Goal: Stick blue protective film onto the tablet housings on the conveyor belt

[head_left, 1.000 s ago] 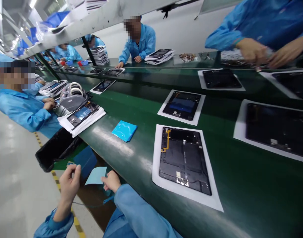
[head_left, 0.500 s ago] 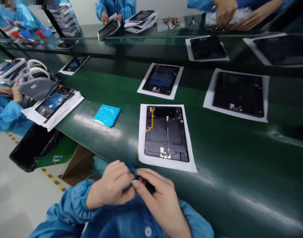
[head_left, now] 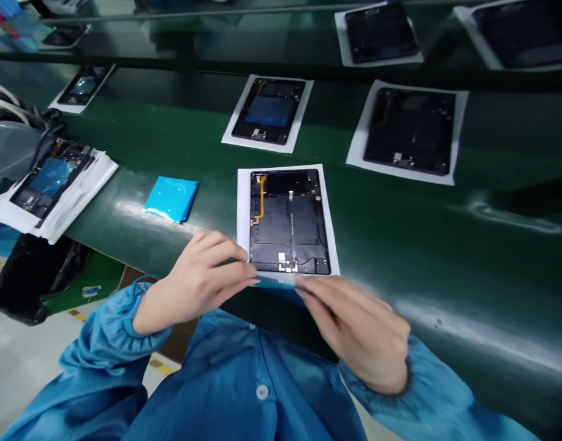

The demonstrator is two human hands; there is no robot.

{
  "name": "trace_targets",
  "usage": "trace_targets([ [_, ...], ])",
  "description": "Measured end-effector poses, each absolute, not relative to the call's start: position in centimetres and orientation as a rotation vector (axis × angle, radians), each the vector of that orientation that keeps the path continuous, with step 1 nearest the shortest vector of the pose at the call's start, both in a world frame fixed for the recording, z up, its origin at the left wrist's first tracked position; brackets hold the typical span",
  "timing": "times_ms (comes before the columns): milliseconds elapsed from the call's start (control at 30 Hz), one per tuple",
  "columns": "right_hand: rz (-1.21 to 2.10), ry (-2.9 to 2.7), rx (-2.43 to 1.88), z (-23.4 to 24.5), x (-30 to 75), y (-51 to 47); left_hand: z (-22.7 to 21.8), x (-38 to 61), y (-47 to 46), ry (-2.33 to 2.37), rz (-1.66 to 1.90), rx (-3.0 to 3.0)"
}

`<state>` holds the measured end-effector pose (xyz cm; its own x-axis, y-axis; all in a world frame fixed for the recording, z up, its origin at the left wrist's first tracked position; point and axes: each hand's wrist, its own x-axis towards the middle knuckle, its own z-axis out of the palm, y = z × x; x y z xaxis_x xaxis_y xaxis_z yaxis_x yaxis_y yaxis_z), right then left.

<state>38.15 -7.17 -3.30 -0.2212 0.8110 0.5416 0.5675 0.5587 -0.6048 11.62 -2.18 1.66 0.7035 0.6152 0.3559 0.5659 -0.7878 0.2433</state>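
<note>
Between my left hand (head_left: pixel 207 272) and my right hand (head_left: pixel 358 318) stretches a thin blue plastic film (head_left: pixel 276 283), each hand pinching one end. The film is at the near edge of an opened tablet housing (head_left: pixel 292 220), black inside, with an orange ribbon cable (head_left: pixel 262 202) along its left side. A white paper sheet (head_left: pixel 243 202) lies under the housing. Whether the film touches the housing I cannot tell. To the left, a stack of bright blue film sheets (head_left: pixel 170 199) lies on the green bench.
Further back on the green bench (head_left: pixel 179 135) lie a tablet with a blue patch (head_left: pixel 266 111) and a darker tablet (head_left: pixel 409 131), both on paper. At left, a pile of papers with a tablet (head_left: pixel 51 184) sits beside a grey machine (head_left: pixel 7 150). A black bag (head_left: pixel 27 282) hangs below.
My hands have moved apart and up to the tablet's near edge, and the bunched blue film is now stretched between them. The camera has tilted down.
</note>
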Motion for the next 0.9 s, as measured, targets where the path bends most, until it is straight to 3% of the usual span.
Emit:
trace_targets([
  [133, 0.529, -1.722, -1.381, -3.9, 39.2, -5.3, 0.6, 12.8, 0.0, 0.974, 0.686, 2.847],
  [267, 0.975, -1.368, -1.588, -5.4, 41.0, -1.0, -2.4, 13.0, 3.2, 1.271, 0.737, 2.757],
  [433, 1.322, -0.987, -1.625, -7.3, 42.3, 4.0, -5.9, 12.0, 6.6, 0.988, 0.508, 2.555],
  [900, 1.327, -0.819, -1.788, -7.1, 42.7, 3.5, -8.8, 12.1, 6.8, 0.874, 0.57, 2.492],
])
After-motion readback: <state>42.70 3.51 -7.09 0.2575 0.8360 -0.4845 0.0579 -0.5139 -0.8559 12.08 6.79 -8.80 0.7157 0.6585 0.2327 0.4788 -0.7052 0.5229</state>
